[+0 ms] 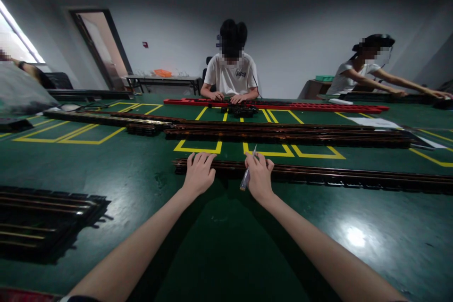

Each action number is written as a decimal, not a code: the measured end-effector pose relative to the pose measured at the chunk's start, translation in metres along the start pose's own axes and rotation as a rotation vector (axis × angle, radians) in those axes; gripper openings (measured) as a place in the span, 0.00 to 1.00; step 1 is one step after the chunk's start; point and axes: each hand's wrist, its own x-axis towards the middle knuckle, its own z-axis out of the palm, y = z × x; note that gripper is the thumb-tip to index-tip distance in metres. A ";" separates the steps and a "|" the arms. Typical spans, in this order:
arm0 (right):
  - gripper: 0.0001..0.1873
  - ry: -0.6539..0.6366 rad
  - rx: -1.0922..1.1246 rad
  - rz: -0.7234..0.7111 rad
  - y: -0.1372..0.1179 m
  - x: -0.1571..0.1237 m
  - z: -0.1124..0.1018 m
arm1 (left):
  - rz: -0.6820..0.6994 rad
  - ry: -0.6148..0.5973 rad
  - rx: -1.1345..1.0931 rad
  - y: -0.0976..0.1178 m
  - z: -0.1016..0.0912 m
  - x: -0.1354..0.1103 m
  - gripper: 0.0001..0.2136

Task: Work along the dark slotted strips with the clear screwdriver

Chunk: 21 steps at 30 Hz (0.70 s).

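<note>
A long dark rail with copper strips (318, 175) lies across the green table in front of me. My left hand (198, 173) rests on its left end, fingers stretched out flat over the rail. My right hand (259, 175) sits just to the right on the same rail, fingers closed around a thin clear-handled tool (247, 175) that looks like a small screwdriver, its tip pointing away from me.
More long dark rails (283, 133) lie farther back, and a stack of them (42, 217) sits near left. Yellow tape boxes mark the green table (226, 245). A person opposite works at a red rail (276, 105); another person (368, 75) reaches at far right.
</note>
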 end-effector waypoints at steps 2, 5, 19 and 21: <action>0.16 -0.004 0.016 -0.020 0.004 -0.001 0.000 | -0.001 0.000 -0.007 -0.001 0.001 0.000 0.19; 0.15 -0.042 0.055 -0.102 0.007 -0.002 0.000 | 0.001 -0.006 -0.021 -0.001 0.001 0.000 0.19; 0.10 -0.120 0.046 -0.139 0.004 0.000 0.003 | -0.230 0.145 -0.290 -0.012 -0.001 0.003 0.18; 0.09 -0.111 0.046 -0.137 0.004 -0.001 0.003 | -0.304 0.204 -0.295 -0.021 -0.006 0.004 0.17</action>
